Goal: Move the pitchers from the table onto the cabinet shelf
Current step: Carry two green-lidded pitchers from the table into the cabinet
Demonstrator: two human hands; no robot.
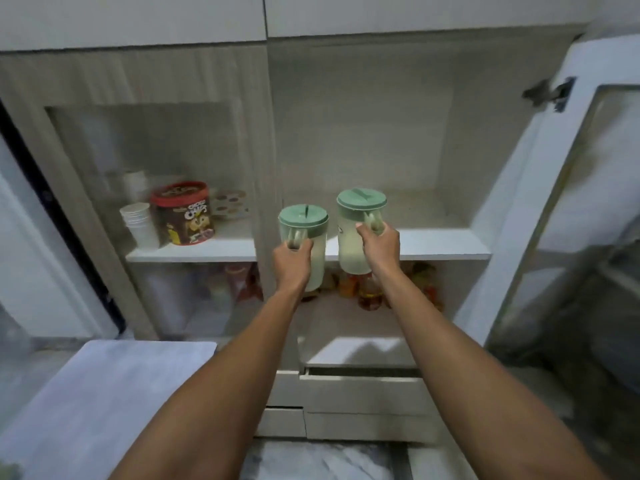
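Two pale translucent pitchers with green lids are held up in front of the open cabinet. My left hand grips the handle of the left pitcher, which hangs just before the shelf's front edge. My right hand grips the handle of the right pitcher, held slightly higher and further in. Both pitchers stay upright, their bases below the level of the white cabinet shelf. The shelf's right half behind them is bare.
Behind the shut glass door on the left stand a red-lidded cereal tub and stacked white cups. The right cabinet door swings open. Bottles fill the lower shelf. Drawers sit below.
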